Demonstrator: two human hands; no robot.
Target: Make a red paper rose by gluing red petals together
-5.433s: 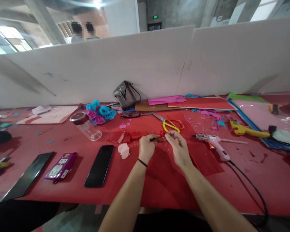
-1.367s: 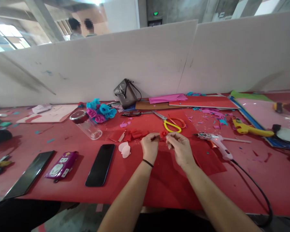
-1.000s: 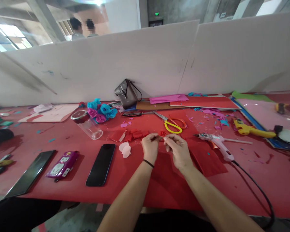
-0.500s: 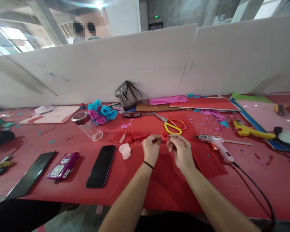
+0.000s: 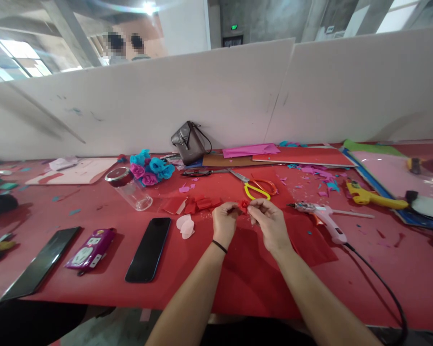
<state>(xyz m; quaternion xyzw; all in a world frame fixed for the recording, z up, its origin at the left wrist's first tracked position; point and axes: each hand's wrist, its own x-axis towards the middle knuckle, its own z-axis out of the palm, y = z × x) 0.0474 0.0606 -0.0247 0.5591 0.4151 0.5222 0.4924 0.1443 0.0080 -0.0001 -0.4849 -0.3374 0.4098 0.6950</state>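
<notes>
A small red paper flower (image 5: pixel 243 205) is between my two hands above the red table (image 5: pixel 187 293). My left hand (image 5: pixel 225 220) pinches it from the left, a black band round the wrist. On its other side my right hand (image 5: pixel 269 222) grips the flower with thumb and fingers. Just behind the hands lie scissors (image 5: pixel 257 191) with yellow and orange handles. Red paper pieces (image 5: pixel 202 203) are to the left, with pale pink petal shapes (image 5: pixel 185 226) nearer. Right of my right hand rests a pink glue gun (image 5: pixel 328 222) beside red paper (image 5: pixel 312 245).
A black phone (image 5: pixel 148 250), a purple device (image 5: pixel 91 251) and a clear jar (image 5: pixel 133 191) stand left. Blue and pink paper flowers (image 5: pixel 153 167) and a grey bag (image 5: pixel 189 143) are behind. A yellow glue gun (image 5: pixel 377 196) lies right; a white partition (image 5: pixel 216 96) borders the table.
The fingers of my right hand have closed in on the red flower and drawn together. My left hand stays nearly in place.
</notes>
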